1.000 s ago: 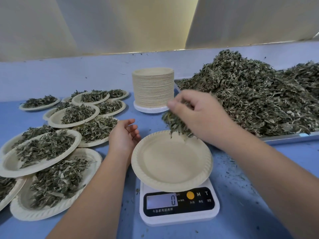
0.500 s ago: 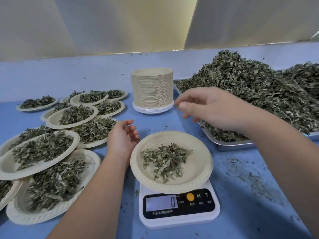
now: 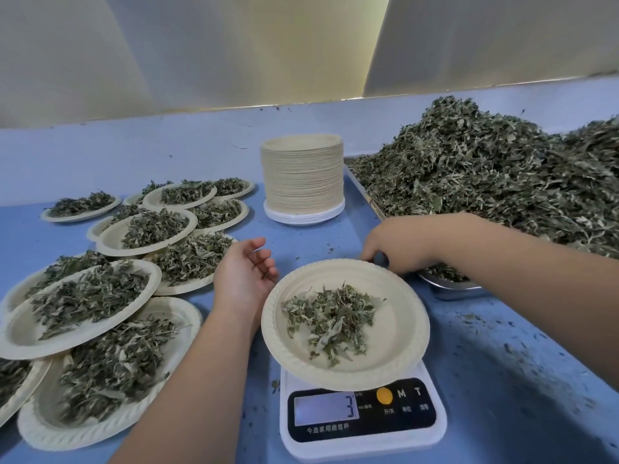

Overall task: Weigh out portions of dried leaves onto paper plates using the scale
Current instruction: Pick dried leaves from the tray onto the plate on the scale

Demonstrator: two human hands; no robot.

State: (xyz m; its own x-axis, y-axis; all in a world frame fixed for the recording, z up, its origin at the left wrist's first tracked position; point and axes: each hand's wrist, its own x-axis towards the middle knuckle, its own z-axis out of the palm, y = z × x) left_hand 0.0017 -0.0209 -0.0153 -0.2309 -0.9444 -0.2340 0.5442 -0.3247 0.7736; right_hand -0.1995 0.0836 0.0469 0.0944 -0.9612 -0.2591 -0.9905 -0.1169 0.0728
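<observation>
Our left hand (image 3: 246, 272) rests on the blue bench (image 3: 522, 333), palm turned inward, fingers loose and apart, holding nothing. Just to its right sits the plate (image 3: 403, 316) on the white scale (image 3: 363, 443), almost touching the fingertips. A small scatter of leaves (image 3: 331, 316) lies in the middle of that plate, and the display (image 3: 325, 408) below it reads 3.

Our right hand (image 3: 398, 249) reaches down beyond the plate's far right rim, into the near corner of the metal tray (image 3: 449, 291). Its fingers curl downward among the leaves there, but we cannot tell whether they have closed on any.

The tray carries a tall heap (image 3: 485, 175) stretching away behind and to the right of the right hand. Between the two hands and farther back stands a stack of plates (image 3: 303, 175). To the left of the left hand, filled plates (image 3: 16, 333) overlap one another across the bench. Leaf crumbs speckle the bench beneath the right forearm.
</observation>
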